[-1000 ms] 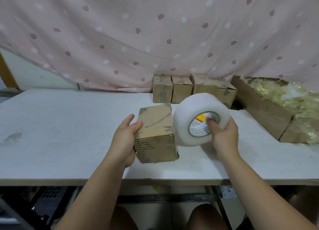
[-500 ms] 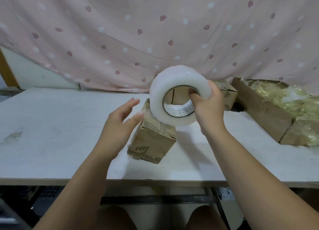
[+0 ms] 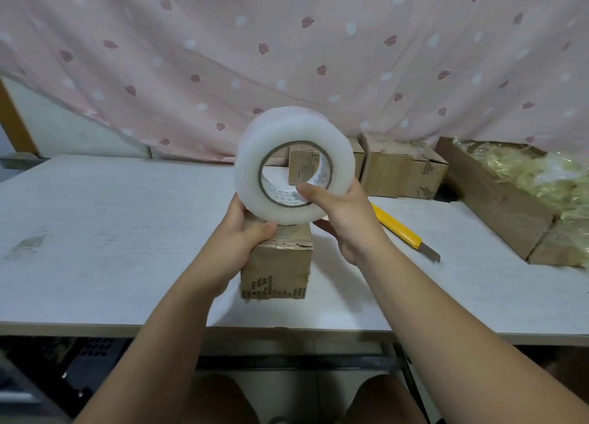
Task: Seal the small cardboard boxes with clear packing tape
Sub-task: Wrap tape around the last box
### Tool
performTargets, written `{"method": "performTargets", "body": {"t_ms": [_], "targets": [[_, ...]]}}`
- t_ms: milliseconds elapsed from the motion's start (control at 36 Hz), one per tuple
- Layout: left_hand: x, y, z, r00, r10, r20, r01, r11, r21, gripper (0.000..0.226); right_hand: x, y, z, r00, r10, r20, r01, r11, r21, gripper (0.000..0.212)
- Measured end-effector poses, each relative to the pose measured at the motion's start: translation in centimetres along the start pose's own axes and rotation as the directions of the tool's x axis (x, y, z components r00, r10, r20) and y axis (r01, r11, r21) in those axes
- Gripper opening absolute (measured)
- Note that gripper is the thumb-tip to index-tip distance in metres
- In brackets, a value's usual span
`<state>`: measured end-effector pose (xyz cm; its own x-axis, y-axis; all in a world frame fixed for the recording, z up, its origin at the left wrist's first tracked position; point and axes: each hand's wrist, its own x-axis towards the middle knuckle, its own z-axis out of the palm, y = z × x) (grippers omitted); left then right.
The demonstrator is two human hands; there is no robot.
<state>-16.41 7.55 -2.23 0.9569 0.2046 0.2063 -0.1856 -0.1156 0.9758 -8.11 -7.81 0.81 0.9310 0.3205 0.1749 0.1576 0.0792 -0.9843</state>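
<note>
A small cardboard box (image 3: 276,269) stands near the table's front edge, its near side facing me. Just above its top, my right hand (image 3: 345,223) grips a large roll of clear packing tape (image 3: 287,146), thumb through the core and fingers around the outside. My left hand (image 3: 237,235) lies against the roll's lower left edge, its thumb pressed on the box's top front edge. Whether a tape strip runs onto the box is hidden by the roll and hands.
A yellow utility knife (image 3: 403,229) lies on the white table (image 3: 111,232) right of the box. Several small cardboard boxes (image 3: 398,172) stand at the back. A long carton of yellowish plastic bags (image 3: 516,197) sits at the right. A pink curtain hangs behind.
The box has turned square to me. My left hand went from hovering open beside it to pressing its top edge and touching the roll. The roll stayed raised over the box.
</note>
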Motion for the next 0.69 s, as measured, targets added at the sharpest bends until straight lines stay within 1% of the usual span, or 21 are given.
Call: {"method": "performTargets", "body": {"t_ms": [56,111,194,278,361,444,500,583,639,694], "targets": [[-0.3,-0.4,0.1,0.999,0.005,-0.048,-0.007,0.999,-0.032,0.045,0.1,-0.4,0.2,1.000,-0.002,-0.020,0.001,0.997,-0.074,0.038],[-0.3,-0.4,0.2,0.998,0.000,-0.055,-0.001,0.999,-0.034,0.045,0.1,-1.1,0.2,0.999,0.008,-0.040,-0.013,0.992,-0.125,0.027],[-0.1,0.1,0.0,1.000,-0.002,0.031,0.001,1.000,0.010,0.056,0.4,-1.8,-0.3,0.997,0.045,-0.067,-0.053,0.991,-0.119,0.018],[0.1,0.6,-0.3,0.995,-0.025,0.101,0.016,0.995,0.097,0.066,0.5,-2.3,-0.9,0.992,0.040,-0.118,-0.051,0.994,-0.093,0.018],[0.2,0.8,-0.4,0.996,-0.049,0.072,0.038,0.989,0.145,0.071,0.6,-2.4,-1.8,0.980,0.010,-0.197,-0.024,0.997,-0.072,0.018],[0.3,0.8,-0.2,0.997,-0.060,0.046,0.051,0.982,0.180,0.072,0.7,-2.1,-3.4,0.951,-0.016,-0.309,-0.016,0.995,-0.100,0.017],[0.3,0.6,-0.1,0.998,-0.058,0.030,0.051,0.981,0.187,0.071,0.4,-1.6,-4.4,0.933,-0.007,-0.360,-0.039,0.992,-0.118,0.016],[0.3,0.5,0.2,0.998,-0.056,0.005,0.055,0.985,0.165,0.071,-0.4,-0.5,-5.7,0.908,0.024,-0.418,-0.091,0.986,-0.142,0.025],[0.3,0.4,0.3,0.998,-0.063,0.000,0.062,0.986,0.155,0.071,-0.7,0.7,-6.5,0.890,0.055,-0.453,-0.135,0.980,-0.148,0.024],[0.3,0.3,0.1,0.997,-0.077,0.020,0.073,0.985,0.159,0.070,-0.8,2.0,-7.2,0.871,0.095,-0.481,-0.165,0.981,-0.104,0.018]]}}
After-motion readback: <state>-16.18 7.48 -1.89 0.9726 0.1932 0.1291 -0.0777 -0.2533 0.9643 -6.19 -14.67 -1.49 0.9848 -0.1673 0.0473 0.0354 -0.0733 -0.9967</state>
